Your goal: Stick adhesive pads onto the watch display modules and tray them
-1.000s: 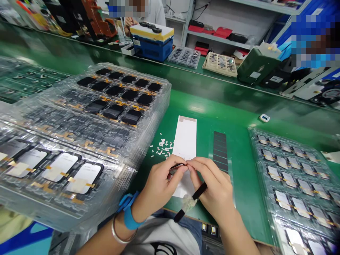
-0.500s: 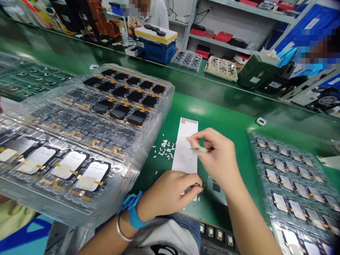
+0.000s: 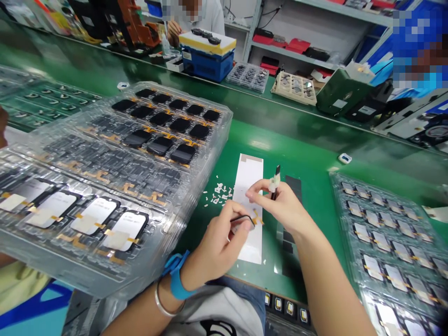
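My left hand (image 3: 224, 238) grips a small display module (image 3: 241, 220) by its edges, and its orange flex cable (image 3: 258, 218) sticks out to the right. Below the module lies a white strip sheet (image 3: 250, 247). Close by, my right hand (image 3: 275, 203) has thumb and fingertips brought together over the sheet. A slim black tool (image 3: 275, 182) with pale wrapping rests in that hand, one end pointing up; its exact kind is unclear. Whether the right fingertips also pinch something tiny cannot be made out. Small white scraps (image 3: 219, 193) lie left of the sheet.
Stacked clear trays (image 3: 168, 182) of display modules rise at left. Another module tray (image 3: 388, 224) lies at right. A dark strip (image 3: 293, 186) sits beside the right wrist. Across the bench are a blue box (image 3: 206, 65) and a person (image 3: 210, 18); another person is far right.
My left hand has lifted and turned, bringing the display module up over the white sheet. My right hand has lowered toward it, and the black tool now points upward instead of at the sheet.
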The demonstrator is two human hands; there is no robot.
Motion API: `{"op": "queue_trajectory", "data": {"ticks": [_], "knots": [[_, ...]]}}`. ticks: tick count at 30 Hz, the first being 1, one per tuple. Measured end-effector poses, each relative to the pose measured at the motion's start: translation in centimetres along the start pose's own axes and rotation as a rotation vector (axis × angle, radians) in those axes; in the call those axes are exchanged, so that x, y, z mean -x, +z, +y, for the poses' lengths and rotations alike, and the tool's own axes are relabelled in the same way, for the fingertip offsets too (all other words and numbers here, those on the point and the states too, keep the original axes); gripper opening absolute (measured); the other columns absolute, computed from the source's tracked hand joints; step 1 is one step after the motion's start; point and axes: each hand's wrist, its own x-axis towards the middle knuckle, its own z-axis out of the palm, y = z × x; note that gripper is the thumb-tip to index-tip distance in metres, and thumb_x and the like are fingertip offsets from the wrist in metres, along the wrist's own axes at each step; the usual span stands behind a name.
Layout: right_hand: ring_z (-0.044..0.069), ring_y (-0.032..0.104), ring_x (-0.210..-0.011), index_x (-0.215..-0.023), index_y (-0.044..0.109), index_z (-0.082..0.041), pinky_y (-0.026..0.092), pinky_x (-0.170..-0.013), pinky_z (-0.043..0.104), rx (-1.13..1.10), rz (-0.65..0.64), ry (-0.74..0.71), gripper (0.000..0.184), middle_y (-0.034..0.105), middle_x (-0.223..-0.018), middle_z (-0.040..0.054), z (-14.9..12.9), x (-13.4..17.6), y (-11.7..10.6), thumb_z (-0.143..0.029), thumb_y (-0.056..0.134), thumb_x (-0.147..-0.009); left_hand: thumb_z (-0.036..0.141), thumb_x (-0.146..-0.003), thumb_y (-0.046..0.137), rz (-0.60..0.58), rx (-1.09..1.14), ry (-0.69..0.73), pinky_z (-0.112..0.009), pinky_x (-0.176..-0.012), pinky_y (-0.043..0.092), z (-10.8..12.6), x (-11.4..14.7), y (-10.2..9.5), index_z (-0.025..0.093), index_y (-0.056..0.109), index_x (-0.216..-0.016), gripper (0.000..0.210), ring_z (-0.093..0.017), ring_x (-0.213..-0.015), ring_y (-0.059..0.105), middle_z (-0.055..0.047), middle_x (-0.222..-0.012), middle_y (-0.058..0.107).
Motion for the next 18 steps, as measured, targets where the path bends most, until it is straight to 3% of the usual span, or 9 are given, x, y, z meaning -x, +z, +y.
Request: {"op": "queue_trajectory", "data": {"ticks": [3, 6, 11, 18], "knots": [[0.011, 0.05, -0.061, -0.074, 0.071, -0.016, 0.04, -0.061, 0.026, -0.067, -0.158, 0.082, 0.031, 0.062, -0.066, -0.0001, -0.19, 0.38, -0.07, -0.047, 0.076, -0.076, 0.028, -0.106, 0.044, 0.14, 0.099, -0.008, -0.02, -0.06, 0.04, -0.41, -0.13, 0.07, 0.023, 0.045, -0.103, 0.005, -0.01, -0.063, 0.048, 0.006, -0.072, 0.047], [0.009, 0.044, -0.056, -0.071, 0.071, -0.016, 0.039, -0.059, 0.026, -0.126, -0.228, 0.085, 0.034, 0.056, -0.06, -0.0028, -0.38, 0.52, 0.1, -0.05, 0.076, -0.076, 0.028, -0.106, 0.045, 0.173, 0.099, -0.024, -0.019, -0.057, 0.037, -0.58, -0.3, 0.05, 0.023, 0.045, -0.103, 0.005, -0.009, -0.061, 0.046, 0.007, -0.069, 0.048], [0.009, 0.047, -0.058, -0.071, 0.072, -0.016, 0.04, -0.059, 0.025, -0.184, -0.269, 0.101, 0.035, 0.061, -0.062, -0.0021, -0.3, 0.57, 0.21, -0.05, 0.079, -0.075, 0.029, -0.105, 0.046, 0.18, 0.064, -0.028, -0.019, -0.056, 0.037, -0.42, -0.36, -0.01, 0.023, 0.046, -0.101, 0.007, -0.009, -0.061, 0.047, 0.007, -0.067, 0.049], [0.014, 0.064, -0.07, -0.076, 0.074, -0.016, 0.05, -0.073, 0.029, -0.2, -0.277, 0.088, 0.032, 0.072, -0.072, 0.0021, 0.11, 0.61, 0.42, -0.048, 0.08, -0.079, 0.033, -0.105, 0.047, 0.19, 0.067, -0.099, -0.019, -0.057, 0.039, -0.92, -0.22, 0.02, 0.024, 0.043, -0.108, 0.01, -0.01, -0.065, 0.051, 0.006, -0.073, 0.051]]}}
